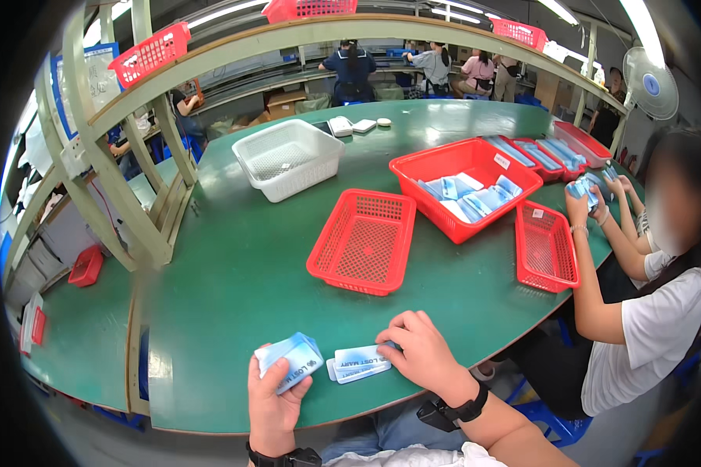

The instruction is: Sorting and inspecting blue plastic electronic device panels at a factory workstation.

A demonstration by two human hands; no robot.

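Note:
My left hand point(276, 393) is closed around a small stack of light blue and white printed cards point(294, 359), held just above the near edge of the green table. To its right, a few more cards of the same kind point(358, 364) lie overlapped on the table. My right hand point(422, 352) has its thumb and fingers pinched at the right end of those cards; the fingertips partly cover that end. A red lattice basket point(331, 272) sits on the table beyond my right hand.
A deep red basket point(463, 237) holds many blue cards, with a narrow red basket point(549, 282) beside it. Filled red trays point(549, 175) and a white basket point(276, 191) stand farther off. Right, a co-worker's hands point(584, 204) hold cards. A metal frame point(125, 194) rises at left.

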